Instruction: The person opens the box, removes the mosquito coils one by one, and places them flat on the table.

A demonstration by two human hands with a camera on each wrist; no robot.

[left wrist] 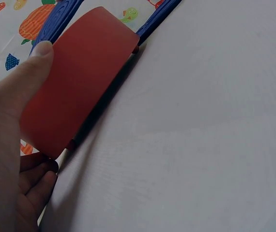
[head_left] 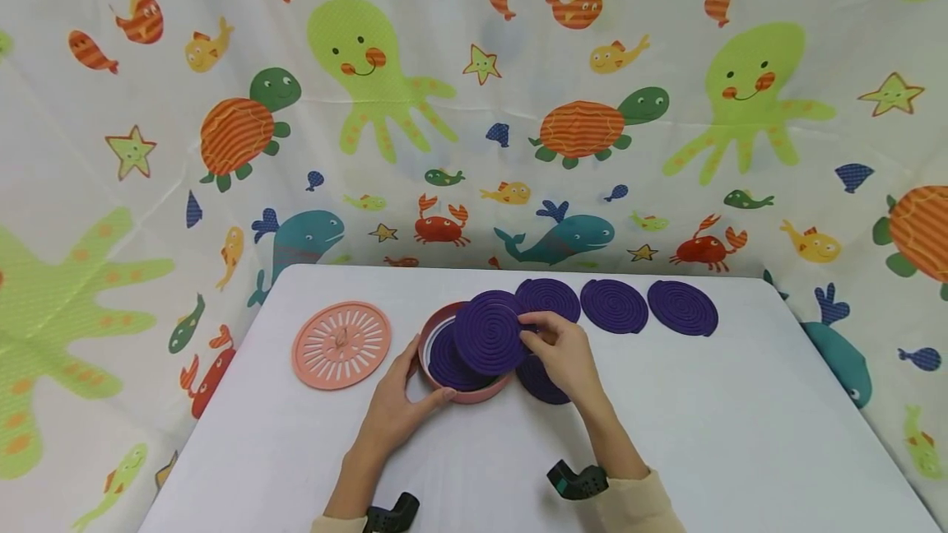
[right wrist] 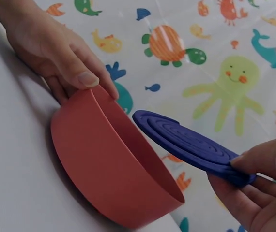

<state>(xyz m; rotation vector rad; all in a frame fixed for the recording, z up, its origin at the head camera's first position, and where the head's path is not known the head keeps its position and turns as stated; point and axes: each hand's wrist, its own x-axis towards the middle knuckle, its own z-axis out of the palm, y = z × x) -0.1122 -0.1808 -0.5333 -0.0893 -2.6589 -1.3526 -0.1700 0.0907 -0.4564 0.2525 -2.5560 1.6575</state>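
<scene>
My right hand pinches a dark purple mosquito coil by its right edge, thumb on one face and fingers on the other. In the right wrist view this coil is tilted beside the rim of a round coral-pink holder, apart from it. My left hand grips the holder at its left side, thumb near the front rim; the left wrist view shows the thumb against the holder's wall and fingers beneath its edge. Another coil lies inside the holder, partly covered by the held one.
A slotted pink lid lies left of the holder. Along the back right are coils lies a second coil and a third coil. One more coil is partly under my right hand. A sea-animal curtain hangs behind the white table.
</scene>
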